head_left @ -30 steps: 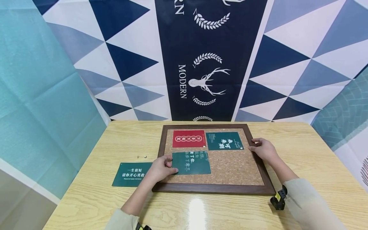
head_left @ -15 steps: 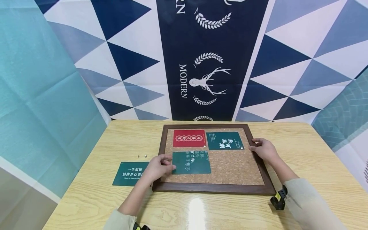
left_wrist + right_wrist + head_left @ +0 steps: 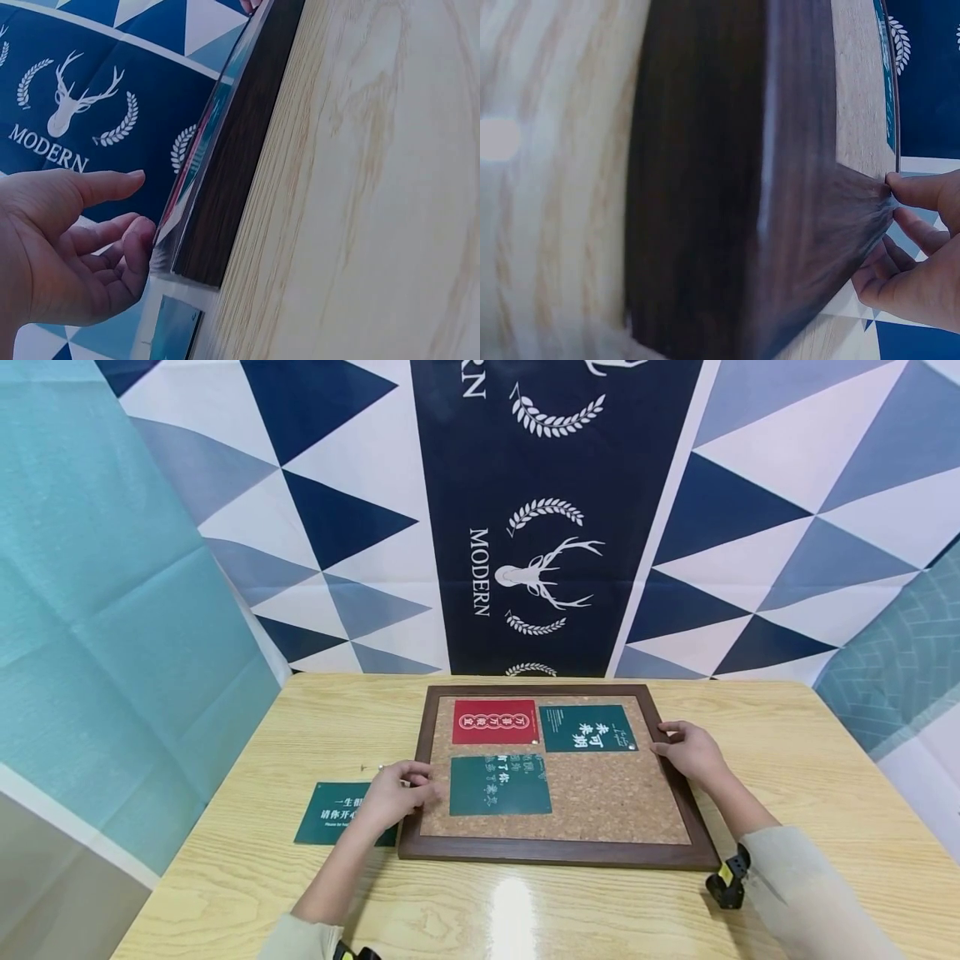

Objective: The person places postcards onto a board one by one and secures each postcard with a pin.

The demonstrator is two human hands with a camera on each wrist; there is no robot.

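My left hand [image 3: 393, 797] is over the left rail of a brown-framed cork board [image 3: 615, 802], fingers loosely bent and holding nothing. In the left wrist view its thumb [image 3: 112, 186] stands apart from the fingers, beside the board's corner. Right of this hand, a green card [image 3: 480, 797] with white writing lies on the cork. My right hand [image 3: 692, 753] grips the board's right rail between thumb and fingers; the right wrist view shows the fingertips [image 3: 894, 184] at the dark wooden frame [image 3: 802, 187]. A red card [image 3: 495, 739] and another green card [image 3: 558, 742] lie along the board's far side.
Another green card [image 3: 318, 827] lies on the wooden table [image 3: 247, 893] left of the board, partly hidden by my left hand and forearm. A small pin [image 3: 363, 768] lies just beyond it. Patterned cloth [image 3: 360, 510] hangs behind the table.
My left hand has let go of the green card's left edge and moved left to the board's frame. The card stays on the cork. My right hand has kept its place.
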